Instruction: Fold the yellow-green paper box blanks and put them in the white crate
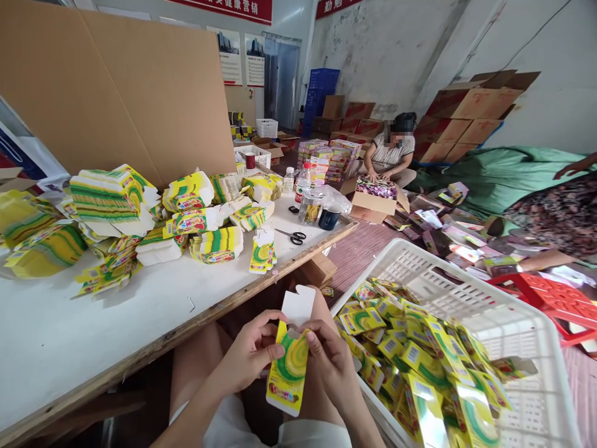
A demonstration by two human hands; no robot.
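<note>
Both my hands hold one small yellow-and-green carton (288, 367) over my lap, its white top flap standing open. My left hand (249, 354) grips its left edge with thumb across the front. My right hand (332, 361) pinches the upper right edge near the flap. To the right stands a white plastic crate (527, 348) with several folded cartons of the same kind inside. On the white table (69, 336) to my left lie stacks of flat yellow-green carton blanks (186, 218).
Scissors (293, 236), bottles and a jar (310, 205) lie near the table's far end. A large cardboard sheet (116, 87) leans behind the stacks. A seated person (389, 155) works over a box on the floor. A red stool (555, 298) stands at right.
</note>
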